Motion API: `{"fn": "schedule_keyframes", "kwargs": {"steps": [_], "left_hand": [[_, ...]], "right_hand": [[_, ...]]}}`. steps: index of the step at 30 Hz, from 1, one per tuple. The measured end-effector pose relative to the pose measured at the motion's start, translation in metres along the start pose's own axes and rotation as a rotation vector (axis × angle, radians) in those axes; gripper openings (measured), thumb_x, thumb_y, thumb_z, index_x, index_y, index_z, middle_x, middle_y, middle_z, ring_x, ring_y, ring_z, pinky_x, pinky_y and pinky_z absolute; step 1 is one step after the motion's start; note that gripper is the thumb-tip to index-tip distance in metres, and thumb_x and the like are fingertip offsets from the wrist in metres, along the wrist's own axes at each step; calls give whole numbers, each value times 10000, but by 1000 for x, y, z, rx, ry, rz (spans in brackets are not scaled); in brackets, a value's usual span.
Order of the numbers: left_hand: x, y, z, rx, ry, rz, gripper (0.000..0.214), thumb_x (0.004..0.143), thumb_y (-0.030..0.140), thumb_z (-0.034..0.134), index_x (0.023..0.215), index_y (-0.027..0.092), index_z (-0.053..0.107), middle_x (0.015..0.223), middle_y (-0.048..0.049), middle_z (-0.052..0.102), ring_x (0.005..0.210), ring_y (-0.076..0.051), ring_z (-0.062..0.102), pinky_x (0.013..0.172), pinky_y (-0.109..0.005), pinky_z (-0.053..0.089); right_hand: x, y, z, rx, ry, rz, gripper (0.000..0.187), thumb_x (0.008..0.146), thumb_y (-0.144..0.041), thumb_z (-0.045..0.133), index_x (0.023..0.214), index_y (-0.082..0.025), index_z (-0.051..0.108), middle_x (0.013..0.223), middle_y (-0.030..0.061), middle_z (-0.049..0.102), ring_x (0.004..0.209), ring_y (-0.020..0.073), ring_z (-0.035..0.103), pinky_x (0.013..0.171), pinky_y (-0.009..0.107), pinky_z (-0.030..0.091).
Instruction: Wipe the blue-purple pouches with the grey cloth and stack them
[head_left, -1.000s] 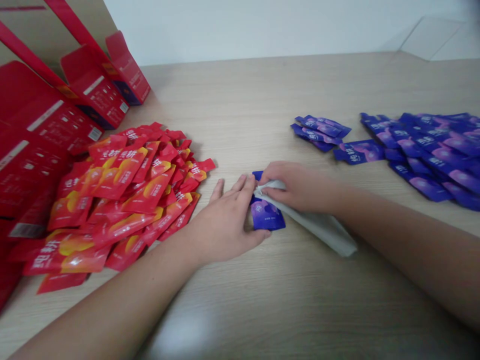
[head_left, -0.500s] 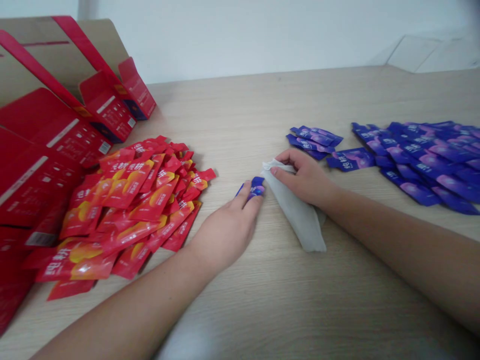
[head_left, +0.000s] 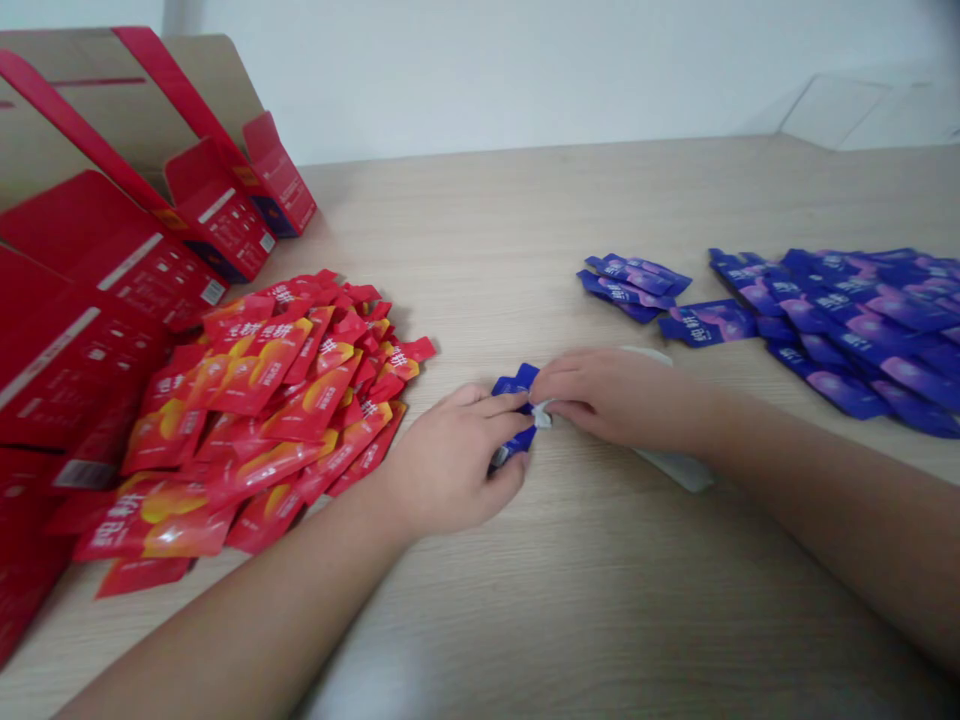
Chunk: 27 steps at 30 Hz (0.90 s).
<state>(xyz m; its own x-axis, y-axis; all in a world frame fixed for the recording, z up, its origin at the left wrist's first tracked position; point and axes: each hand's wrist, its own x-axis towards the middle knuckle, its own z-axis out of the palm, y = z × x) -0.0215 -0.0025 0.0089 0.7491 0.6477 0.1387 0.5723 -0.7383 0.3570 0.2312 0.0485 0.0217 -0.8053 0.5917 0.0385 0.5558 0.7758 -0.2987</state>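
Working over the wood-grained table, I'm facing red card cartons at ten o'clock, glossy red sachets at nine and slick purple sachets at two. My right hand is pinching a limp, pale cloth, seemingly wiping the blue sachet my left hand is gripping at centre; the next stroke is likely needing firm pinning.

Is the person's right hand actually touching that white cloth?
Touching. The head view shows it: a bunched bit of the cloth sticks out from between the thumb and fingers of the right hand.
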Motion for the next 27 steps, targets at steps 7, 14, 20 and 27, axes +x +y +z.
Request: {"fn": "schedule_keyframes", "kwargs": {"steps": [7, 14, 20, 27], "left_hand": [[-1, 6, 2, 106, 7, -79, 368, 1069, 374, 575, 1331, 173, 737, 1426, -133, 720, 1283, -347, 667, 1110, -525, 556], [-1, 8, 3, 120, -3, -123, 404, 1077, 405, 570, 1381, 186, 724, 1430, -113, 723, 1245, -340, 683, 1109, -525, 566], [-5, 0, -2, 55, -31, -248, 876, 930, 686, 750, 1540, 78, 592, 1686, -259, 481, 1534, -405, 533, 1259, -510, 466], [-4, -5, -11, 56, -169, -246, 1230, 783, 785, 839, 1660, 25, 429, 1738, -283, 378, 1595, -415, 449, 1297, -466, 414]], "right_hand": [[0, -3, 19, -80, 85, 87, 226, 1093, -281, 569, 1172, -186, 758, 1216, 144, 804, 1104, 314, 758, 985, 462, 575], [-2, 2, 21, 76, 177, 23, 179, 1064, -228, 561, 1064, -232, 740, 1199, 96, 785, 1145, 280, 720, 1056, 465, 550], [-2, 0, 29, 54, 239, 201, 186, 1013, -282, 649, 1191, -250, 687, 1176, 87, 774, 1111, 307, 724, 996, 464, 566], [-1, -5, 18, 89, 151, -8, 260, 1095, -246, 514, 1144, -231, 769, 1261, 101, 773, 1197, 275, 708, 1097, 477, 525]]}}
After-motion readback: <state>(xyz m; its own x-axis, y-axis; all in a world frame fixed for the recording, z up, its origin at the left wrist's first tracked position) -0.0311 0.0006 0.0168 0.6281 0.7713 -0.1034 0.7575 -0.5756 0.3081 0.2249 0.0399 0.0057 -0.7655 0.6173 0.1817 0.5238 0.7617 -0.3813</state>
